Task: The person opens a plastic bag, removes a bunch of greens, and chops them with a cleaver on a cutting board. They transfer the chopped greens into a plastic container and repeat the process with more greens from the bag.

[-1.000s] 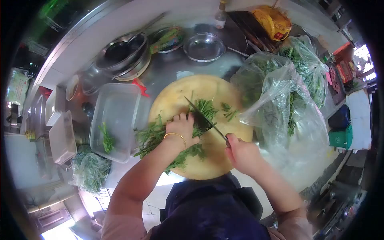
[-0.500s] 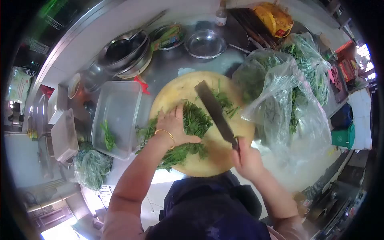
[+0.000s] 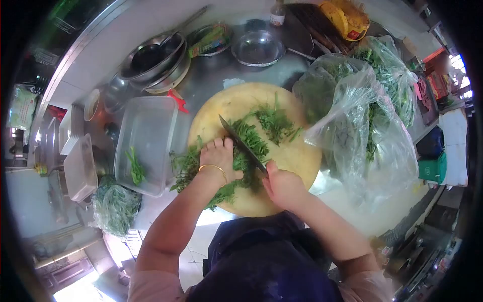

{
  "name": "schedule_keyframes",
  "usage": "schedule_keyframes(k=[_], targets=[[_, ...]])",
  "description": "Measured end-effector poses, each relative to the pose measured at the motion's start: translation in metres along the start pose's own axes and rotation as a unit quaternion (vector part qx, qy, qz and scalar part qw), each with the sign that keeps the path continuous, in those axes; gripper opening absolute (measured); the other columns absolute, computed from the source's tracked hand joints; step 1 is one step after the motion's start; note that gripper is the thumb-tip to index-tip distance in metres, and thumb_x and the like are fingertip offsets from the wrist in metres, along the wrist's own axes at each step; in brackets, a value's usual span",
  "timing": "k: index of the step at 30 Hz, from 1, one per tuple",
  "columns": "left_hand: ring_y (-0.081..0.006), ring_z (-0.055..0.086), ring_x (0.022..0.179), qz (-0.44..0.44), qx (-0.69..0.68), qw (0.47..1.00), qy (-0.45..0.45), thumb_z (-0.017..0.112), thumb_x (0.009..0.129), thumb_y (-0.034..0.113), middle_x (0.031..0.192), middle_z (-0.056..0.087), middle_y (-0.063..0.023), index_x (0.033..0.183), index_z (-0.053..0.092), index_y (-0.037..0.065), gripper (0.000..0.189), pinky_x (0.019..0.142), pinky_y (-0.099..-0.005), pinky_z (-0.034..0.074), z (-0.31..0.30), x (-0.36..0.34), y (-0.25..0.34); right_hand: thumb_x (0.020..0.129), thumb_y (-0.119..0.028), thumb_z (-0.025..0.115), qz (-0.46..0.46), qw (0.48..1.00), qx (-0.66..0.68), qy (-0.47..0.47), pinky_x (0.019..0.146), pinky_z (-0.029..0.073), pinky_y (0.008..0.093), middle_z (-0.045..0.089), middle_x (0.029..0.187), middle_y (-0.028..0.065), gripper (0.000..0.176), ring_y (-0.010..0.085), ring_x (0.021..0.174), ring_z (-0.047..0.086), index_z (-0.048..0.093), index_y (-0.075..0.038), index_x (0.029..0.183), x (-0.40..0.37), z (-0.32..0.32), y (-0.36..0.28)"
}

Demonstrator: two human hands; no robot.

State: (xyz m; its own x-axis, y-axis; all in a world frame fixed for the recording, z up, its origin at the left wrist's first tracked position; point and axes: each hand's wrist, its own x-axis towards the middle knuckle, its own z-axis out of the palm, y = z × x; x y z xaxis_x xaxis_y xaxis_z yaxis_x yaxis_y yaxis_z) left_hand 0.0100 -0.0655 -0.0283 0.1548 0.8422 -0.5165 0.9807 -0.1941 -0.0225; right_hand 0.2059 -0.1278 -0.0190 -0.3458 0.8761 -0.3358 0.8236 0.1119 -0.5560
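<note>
Round cutting board (image 3: 297, 158): greens bundle (image 3: 187, 168) pinned, blade across it.
The bundle runs left to right; the left hand (image 3: 219, 161) bears down, fingers curled over the stems (bangle at wrist). The right hand (image 3: 284, 187), grip clamped on the knife (image 3: 242, 144), sets the blade just right of the left knuckles.

Right hand (image 3: 284, 187) hides knife (image 3: 241, 143) handle; bottle (image 3: 275, 16) top cropped.

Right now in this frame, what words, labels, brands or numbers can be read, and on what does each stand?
No text can be read.
Yellow packet: red label, print too blurred.
Bottle: label too small.
Green packet: print blurred.
Knife in the right hand, greens under the left hand: no markings seen.
</note>
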Motion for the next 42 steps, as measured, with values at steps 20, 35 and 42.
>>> schedule_keyframes(k=[20, 35, 42], targets=[[-0.0315, 0.052, 0.125, -0.003, 0.004, 1.000, 0.007, 0.072, 0.058, 0.073, 0.127, 0.057, -0.0227, 0.132, 0.042, -0.009, 0.116, 0.119, -0.0473, 0.018, -0.011, -0.005, -0.010, 0.087, -0.019, 0.063, 0.021, 0.998, -0.050, -0.018, 0.059, 0.052, 0.0466, 0.067, 0.080, 0.0154, 0.031, 0.0356, 0.068, 0.066, 0.049, -0.004, 0.111, -0.111, -0.017, 0.028], [-0.0316, 0.049, 0.126, -0.015, 0.036, 0.999, 0.016, 0.073, 0.067, 0.062, 0.125, 0.055, -0.0207, 0.134, 0.042, -0.005, 0.100, 0.118, -0.0453, 0.023, 0.004, -0.002, 0.003, 0.091, -0.020, 0.058, -0.033, 0.997, -0.063, -0.005, 0.057, 0.052, 0.0487, 0.065, 0.070, 0.0177, 0.025, 0.0372, 0.064, 0.066, 0.045, -0.002, 0.103, -0.042, -0.039, -0.001], [-0.0325, 0.048, 0.127, -0.018, -0.014, 1.000, 0.014, 0.077, 0.064, 0.061, 0.128, 0.052, -0.0217, 0.133, 0.040, -0.006, 0.103, 0.116, -0.0432, 0.027, 0.005, 0.000, -0.001, 0.092, -0.018, 0.056, -0.033, 0.998, -0.036, 0.028, 0.062, 0.050, 0.0523, 0.063, 0.071, 0.0217, 0.027, 0.0427, 0.067, 0.062, 0.045, 0.000, 0.108, 0.025, 0.003, 0.001]])
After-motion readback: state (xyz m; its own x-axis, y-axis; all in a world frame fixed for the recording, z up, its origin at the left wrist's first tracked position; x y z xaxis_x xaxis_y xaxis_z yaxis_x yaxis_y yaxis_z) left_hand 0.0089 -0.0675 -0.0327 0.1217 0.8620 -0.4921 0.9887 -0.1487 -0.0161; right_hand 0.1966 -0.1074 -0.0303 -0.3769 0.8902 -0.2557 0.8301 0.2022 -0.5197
